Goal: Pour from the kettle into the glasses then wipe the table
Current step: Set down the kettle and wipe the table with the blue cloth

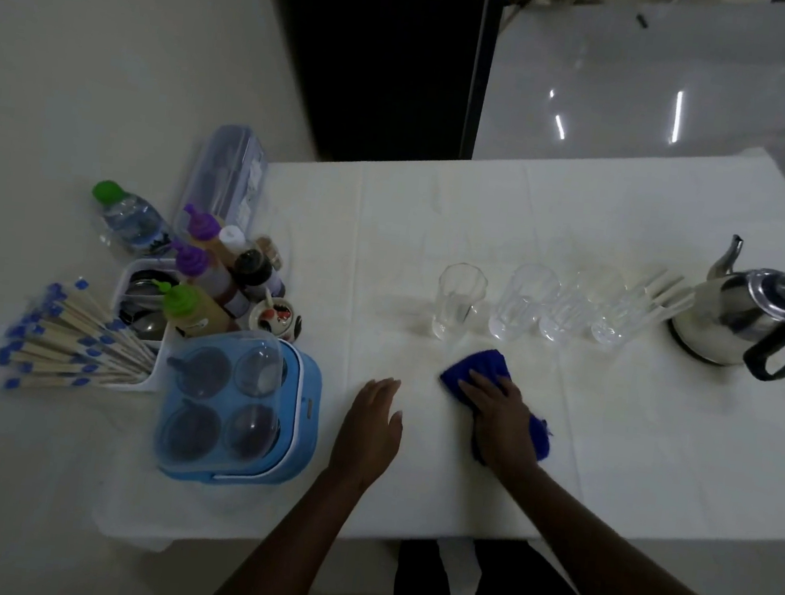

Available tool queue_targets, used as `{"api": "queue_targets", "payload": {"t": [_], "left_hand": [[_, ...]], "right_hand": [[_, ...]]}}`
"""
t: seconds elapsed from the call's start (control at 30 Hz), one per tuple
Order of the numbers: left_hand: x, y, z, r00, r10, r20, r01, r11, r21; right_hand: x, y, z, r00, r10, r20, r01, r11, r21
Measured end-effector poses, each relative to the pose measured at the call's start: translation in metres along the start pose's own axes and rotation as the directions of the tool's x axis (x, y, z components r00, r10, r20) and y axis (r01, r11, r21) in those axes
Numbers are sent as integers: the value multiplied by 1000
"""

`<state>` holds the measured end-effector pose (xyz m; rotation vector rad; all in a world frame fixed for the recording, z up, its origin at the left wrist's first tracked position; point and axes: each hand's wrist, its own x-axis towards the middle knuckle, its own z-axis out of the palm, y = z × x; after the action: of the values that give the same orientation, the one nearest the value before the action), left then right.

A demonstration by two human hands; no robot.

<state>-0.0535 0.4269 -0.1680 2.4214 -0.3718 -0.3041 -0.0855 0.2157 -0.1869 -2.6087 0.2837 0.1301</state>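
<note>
Looks like the pouring part is over and we're on the wiping step. The kettle (740,322) is parked on its base at the far right of the tabletop (657,449), and the glasses (522,302) stand in a row just left of it — hard to tell how full they are. The right hand (501,420) is pressed flat on a blue cloth (483,364) just in front of the glasses, grip closed loosely over it. The left hand (374,422) rests open on the tabletop, holding nothing. Next move, I'd guess — sweep the cloth sideways without clipping the nearest glass (458,300).
</note>
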Motion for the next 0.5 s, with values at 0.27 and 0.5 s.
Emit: {"api": "queue_targets", "payload": {"t": [0.27, 0.5], "left_hand": [[-2, 0, 1, 999, -2, 43, 1, 1000, 10], [1, 3, 2, 999, 22, 29, -22, 1000, 17]], "right_hand": [[-52, 16, 8, 911, -348, 221, 374, 923, -90], [-12, -11, 14, 990, 122, -64, -112, 984, 135]]}}
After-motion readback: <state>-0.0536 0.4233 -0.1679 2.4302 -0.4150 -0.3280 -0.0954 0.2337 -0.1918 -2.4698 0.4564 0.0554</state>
